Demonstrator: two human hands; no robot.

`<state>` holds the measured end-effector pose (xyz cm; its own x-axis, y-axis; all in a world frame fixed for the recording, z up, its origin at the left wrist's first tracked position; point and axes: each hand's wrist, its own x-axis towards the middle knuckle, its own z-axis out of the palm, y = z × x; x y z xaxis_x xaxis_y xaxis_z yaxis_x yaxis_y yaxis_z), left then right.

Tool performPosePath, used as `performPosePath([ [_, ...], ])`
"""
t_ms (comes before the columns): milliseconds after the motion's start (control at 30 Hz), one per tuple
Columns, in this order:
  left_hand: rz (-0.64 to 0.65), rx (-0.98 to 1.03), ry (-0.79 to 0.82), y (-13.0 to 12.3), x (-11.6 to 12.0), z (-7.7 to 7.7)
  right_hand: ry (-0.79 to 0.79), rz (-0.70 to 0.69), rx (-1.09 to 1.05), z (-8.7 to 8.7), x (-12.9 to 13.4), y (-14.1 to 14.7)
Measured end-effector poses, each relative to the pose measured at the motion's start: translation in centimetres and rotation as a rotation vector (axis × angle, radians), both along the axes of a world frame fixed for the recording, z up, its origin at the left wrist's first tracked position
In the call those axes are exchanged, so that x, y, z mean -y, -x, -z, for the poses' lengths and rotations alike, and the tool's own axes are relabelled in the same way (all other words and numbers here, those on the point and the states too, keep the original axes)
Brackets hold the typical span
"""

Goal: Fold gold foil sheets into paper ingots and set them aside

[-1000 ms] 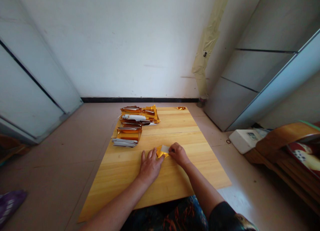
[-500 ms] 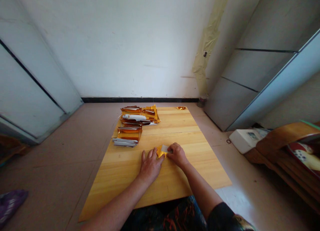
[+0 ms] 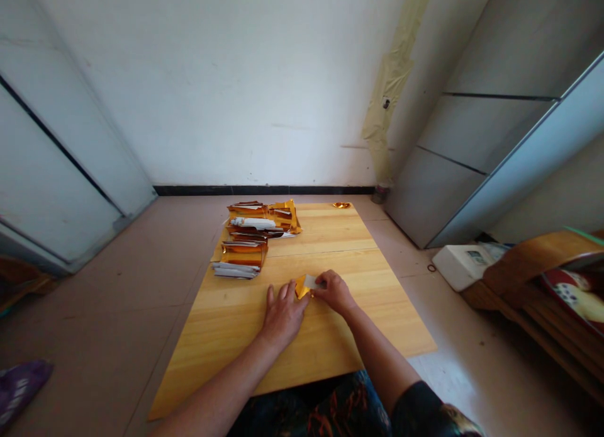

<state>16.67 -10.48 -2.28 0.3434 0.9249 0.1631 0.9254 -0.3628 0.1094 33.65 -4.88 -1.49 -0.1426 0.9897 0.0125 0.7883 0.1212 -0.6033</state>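
Note:
A small piece of gold foil paper (image 3: 302, 288), partly folded with its pale grey-white back (image 3: 309, 281) showing, lies on the wooden board in front of me. My left hand (image 3: 284, 314) rests on the board with its fingers spread; thumb and index finger touch the paper's left and near edges. From the other side, my right hand (image 3: 336, 292) has its fingers curled and pinches the pale right end of the paper. The fingertips hide part of the right fold.
Stacks of folded gold and white papers (image 3: 245, 254) lie at the board's far left. A small gold foil piece (image 3: 341, 205) sits near its far edge. The wooden board (image 3: 377, 311) stands before a white wall. A white box (image 3: 460, 267) and wooden furniture (image 3: 519, 298) are at right.
Both hands stay almost in place on the gold foil paper. Only slight finger shifts show, and the view has moved a little.

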Motion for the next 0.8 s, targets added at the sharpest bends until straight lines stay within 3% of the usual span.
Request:
performPosePath([
  [433,-0.007,0.033,0.019,0.0,0.2,-0.3,-0.027,-0.006,0.103,0.0,0.3,0.4],
  [800,-0.007,0.023,0.031,0.0,0.0,-0.3,0.029,0.036,-0.013,0.3,-0.6,-0.7],
])
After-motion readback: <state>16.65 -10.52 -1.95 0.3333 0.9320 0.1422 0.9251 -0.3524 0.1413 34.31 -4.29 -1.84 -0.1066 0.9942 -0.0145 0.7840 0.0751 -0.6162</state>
